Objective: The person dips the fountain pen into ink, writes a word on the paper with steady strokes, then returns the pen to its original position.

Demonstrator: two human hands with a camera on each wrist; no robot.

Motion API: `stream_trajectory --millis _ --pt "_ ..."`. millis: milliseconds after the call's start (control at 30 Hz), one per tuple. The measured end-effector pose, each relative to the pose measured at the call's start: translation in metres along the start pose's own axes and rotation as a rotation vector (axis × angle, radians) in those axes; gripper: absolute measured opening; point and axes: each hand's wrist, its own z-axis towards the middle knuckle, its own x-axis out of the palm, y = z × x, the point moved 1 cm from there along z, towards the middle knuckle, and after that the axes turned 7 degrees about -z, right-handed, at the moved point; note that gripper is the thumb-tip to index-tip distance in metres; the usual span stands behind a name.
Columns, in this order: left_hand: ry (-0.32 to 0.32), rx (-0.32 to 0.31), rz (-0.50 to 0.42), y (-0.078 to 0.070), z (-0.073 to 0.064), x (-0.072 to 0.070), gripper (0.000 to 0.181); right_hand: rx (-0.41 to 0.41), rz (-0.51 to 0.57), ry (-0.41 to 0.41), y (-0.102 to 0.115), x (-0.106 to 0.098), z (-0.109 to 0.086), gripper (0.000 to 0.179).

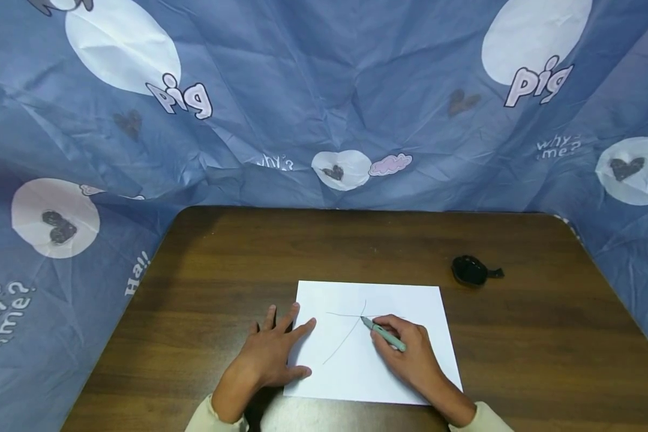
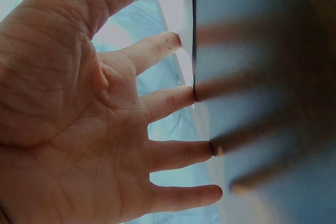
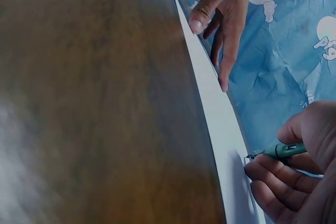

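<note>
A white sheet of paper (image 1: 351, 378) lies on the wooden table and bears a few thin dark lines, one nearly level and one slanting across it. My right hand (image 1: 410, 354) pinches a green pen (image 1: 391, 337), its tip touching the paper where the lines meet. In the right wrist view the pen (image 3: 286, 150) sits between thumb and fingers, its dark tip at the sheet. My left hand (image 1: 272, 351) spreads over the paper's left edge, thumb and fingertips down. The left wrist view shows the palm of that hand (image 2: 105, 119) with fingers straight and apart.
On the right of the brown table (image 1: 205, 288) is a small black pan-shaped dish (image 1: 470, 270) with a short handle, beyond the paper's upper right corner. A blue printed cloth (image 1: 281, 108) hangs behind the table and along its sides.
</note>
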Motion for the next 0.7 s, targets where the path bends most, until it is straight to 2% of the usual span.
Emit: stream_trajectory --millis 167,467,700 --pt "0.006 -0.010 -0.007 -0.0001 0.0003 -0.0007 0.083 -0.029 -0.006 0.000 0.0013 -0.0012 0.0020 0.016" --pt "0.006 -0.008 -0.007 0.0009 0.0006 0.0014 0.083 0.007 -0.032 0.023 0.0033 -0.0027 0.0008 0.015" --pt "0.011 -0.015 -0.016 0.0019 0.0015 0.0013 0.082 -0.002 -0.051 0.015 -0.0006 -0.0076 -0.0026 0.016"
